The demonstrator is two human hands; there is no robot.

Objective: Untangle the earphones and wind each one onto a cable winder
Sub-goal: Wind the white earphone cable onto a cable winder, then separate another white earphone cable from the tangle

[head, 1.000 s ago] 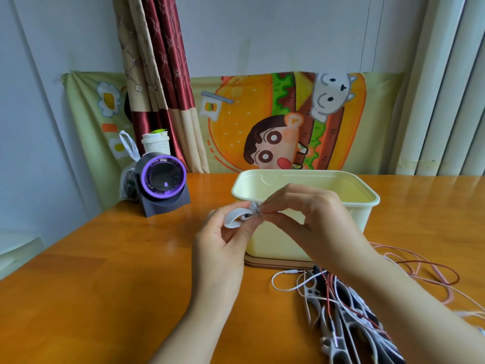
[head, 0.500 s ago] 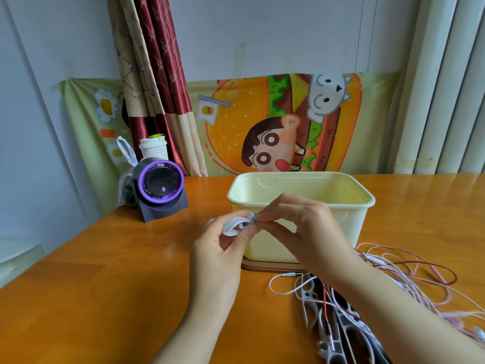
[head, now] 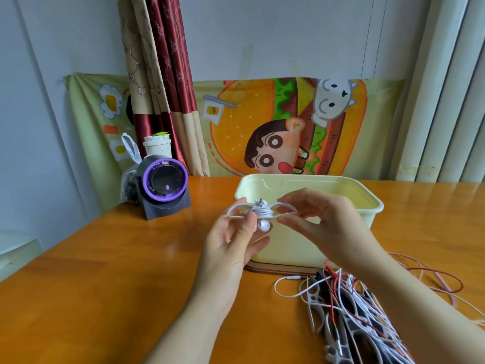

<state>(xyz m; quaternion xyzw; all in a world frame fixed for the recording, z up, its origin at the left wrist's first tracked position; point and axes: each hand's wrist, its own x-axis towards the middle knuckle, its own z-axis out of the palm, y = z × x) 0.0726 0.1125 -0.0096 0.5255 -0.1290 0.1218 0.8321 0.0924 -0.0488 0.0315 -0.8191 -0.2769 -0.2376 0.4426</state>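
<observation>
My hands have drawn apart: left fingers (head: 246,227) and right fingers (head: 301,199) each pinch an end of the winder (head: 286,205), white earphone (head: 261,212) coiled round it, just before the bin (head: 367,206). This one looks wound; the tangle (head: 354,298) on the desk (head: 105,285) waits.

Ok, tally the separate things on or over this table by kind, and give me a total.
Tub: 1
Purple-ringed gadget: 1
Paper cup: 1
Plastic bag: 1
Wound winder, pinched between left hand and right hand: 1
Tangled pile: 1, strands too tangled to count
Total: 6
</observation>
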